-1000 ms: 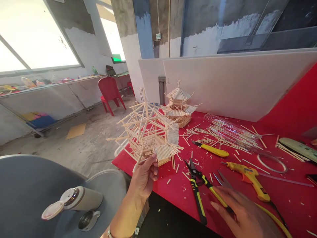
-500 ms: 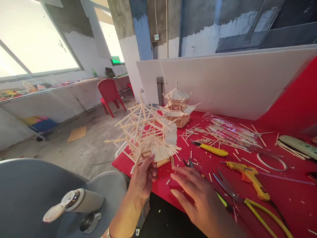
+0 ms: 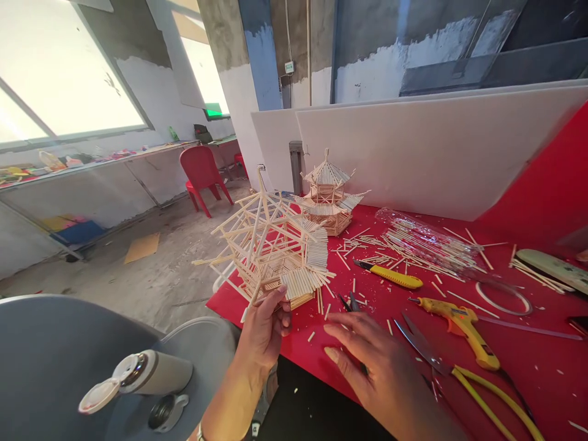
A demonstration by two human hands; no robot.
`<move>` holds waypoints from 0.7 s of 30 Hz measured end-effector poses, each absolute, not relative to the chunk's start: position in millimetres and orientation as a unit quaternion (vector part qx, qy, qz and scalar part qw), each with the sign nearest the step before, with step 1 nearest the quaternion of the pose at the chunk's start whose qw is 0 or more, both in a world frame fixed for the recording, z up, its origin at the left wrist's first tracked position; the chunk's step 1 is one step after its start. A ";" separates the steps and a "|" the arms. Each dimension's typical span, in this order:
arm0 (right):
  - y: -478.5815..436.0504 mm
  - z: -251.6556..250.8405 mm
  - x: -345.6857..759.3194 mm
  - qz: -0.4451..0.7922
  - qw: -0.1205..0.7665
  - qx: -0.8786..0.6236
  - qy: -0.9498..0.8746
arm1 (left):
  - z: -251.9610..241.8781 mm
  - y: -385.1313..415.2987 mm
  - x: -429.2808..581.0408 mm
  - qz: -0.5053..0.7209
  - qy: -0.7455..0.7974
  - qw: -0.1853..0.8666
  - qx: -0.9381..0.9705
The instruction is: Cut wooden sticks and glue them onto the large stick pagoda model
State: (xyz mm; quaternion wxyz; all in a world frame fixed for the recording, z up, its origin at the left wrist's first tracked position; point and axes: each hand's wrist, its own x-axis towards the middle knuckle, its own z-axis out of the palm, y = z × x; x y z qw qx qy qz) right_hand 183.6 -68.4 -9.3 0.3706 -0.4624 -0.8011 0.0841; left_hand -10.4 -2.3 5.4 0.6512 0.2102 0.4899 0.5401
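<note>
A half-built pagoda model of thin wooden sticks [image 3: 271, 245] stands at the red table's near left corner. Its upper roof is bare ribs, while part of the lower roof is covered with sticks laid side by side. My left hand [image 3: 265, 318] pinches the model's near lower edge between thumb and fingers. Over the front of the table my right hand [image 3: 367, 355] is open, thumb apart from the fingers. Beneath it lies a dark-jawed hand tool [image 3: 353, 301], mostly hidden. Loose stick pieces [image 3: 320, 301] lie between the model and my right hand.
Behind stands a roofed stick pagoda [image 3: 328, 196]. To the right lie a yellow utility knife [image 3: 395, 275], a glue gun [image 3: 459, 321], yellow-handled pliers [image 3: 441, 361] and a plastic bag of sticks [image 3: 427, 245]. A bottle with its lid open [image 3: 158, 372] lies on a grey stool at left.
My right hand has shifted slightly to the right, over the handles of the dark-jawed tool. My left hand keeps its pinch on the stick model.
</note>
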 end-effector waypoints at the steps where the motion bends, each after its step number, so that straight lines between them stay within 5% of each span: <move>1: -67.6 -10.8 190.7 0.075 0.372 -0.476 -0.793 | 5.5 -2.2 -10.5 0.540 0.490 0.652 0.210; 12: -77.0 -61.8 320.9 -0.024 0.338 -0.691 -0.639 | 5.2 -1.8 -10.3 0.541 0.493 0.644 0.222; 21: -111.1 -75.2 321.9 0.002 0.273 -0.737 -0.618 | 7.3 -18.5 -15.4 0.558 0.514 0.599 0.256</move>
